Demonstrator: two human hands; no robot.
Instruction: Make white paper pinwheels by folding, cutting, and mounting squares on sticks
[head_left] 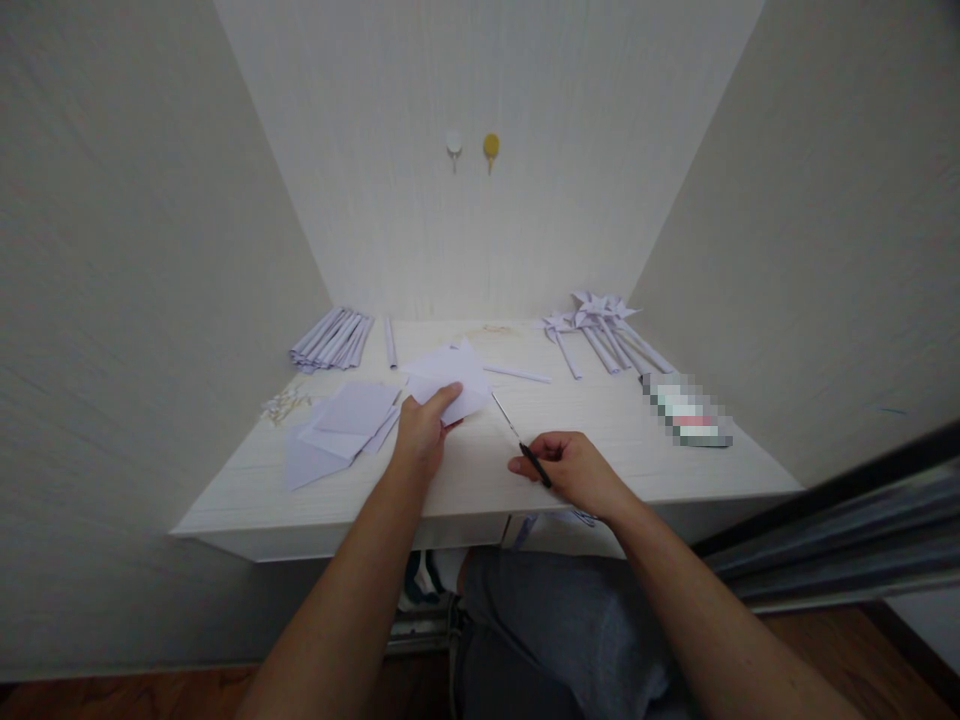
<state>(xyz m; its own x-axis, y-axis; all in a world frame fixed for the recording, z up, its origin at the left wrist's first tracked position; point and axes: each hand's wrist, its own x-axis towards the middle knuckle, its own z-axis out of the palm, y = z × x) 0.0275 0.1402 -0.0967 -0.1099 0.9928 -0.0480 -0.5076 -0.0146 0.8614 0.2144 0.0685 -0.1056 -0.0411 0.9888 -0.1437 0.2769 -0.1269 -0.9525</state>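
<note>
My left hand [429, 424] pinches a white paper sheet [457, 378], thumb on top, above the middle of the desk. Black-handled scissors [535, 464] are in my right hand [564, 468], with the thin blades pointing up and left towards the sheet's right edge. Whether the blades touch the paper I cannot tell. Loose white paper sheets [352, 410] lie overlapping just left of my left hand. Beyond the held sheet, a thin rolled paper stick [517, 374] lies on the desk. A small reddish thing below my left fingers is too hidden to name.
A stack of rolled paper tubes [334, 338] lies at the back left, with a single tube [390, 343] beside it. Small pale pieces [285, 403] lie at the left edge. Paper pinwheels [600, 315] rest at the back right, near a pixelated phone-like object [686, 412]. Walls enclose the desk [465, 490].
</note>
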